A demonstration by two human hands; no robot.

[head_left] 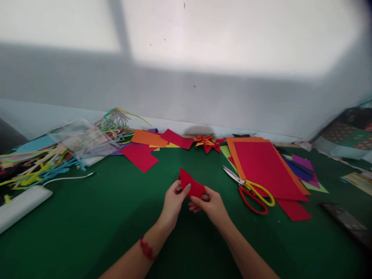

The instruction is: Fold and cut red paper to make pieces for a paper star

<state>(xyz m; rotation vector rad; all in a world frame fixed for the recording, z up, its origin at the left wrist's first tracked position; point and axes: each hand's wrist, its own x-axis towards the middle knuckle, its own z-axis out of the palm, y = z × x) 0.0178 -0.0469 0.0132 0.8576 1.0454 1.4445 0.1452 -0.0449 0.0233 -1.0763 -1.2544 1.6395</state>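
Note:
A small folded piece of red paper is held up between both hands above the green table. My left hand pinches its left side, with the thumb lying on the front face. At the lower right corner my right hand grips the same paper between thumb and fingers. One pointed corner of the paper sticks up at the upper left. To the right lie scissors with one red and one yellow handle loop, blades parted a little. Folded paper stars in orange and red sit beyond the hands.
Red and orange sheets are stacked at the right, near a dark phone. Loose red paper lies back left. Colourful pipe cleaners under a clear plastic bag and a white device with a cable occupy the left.

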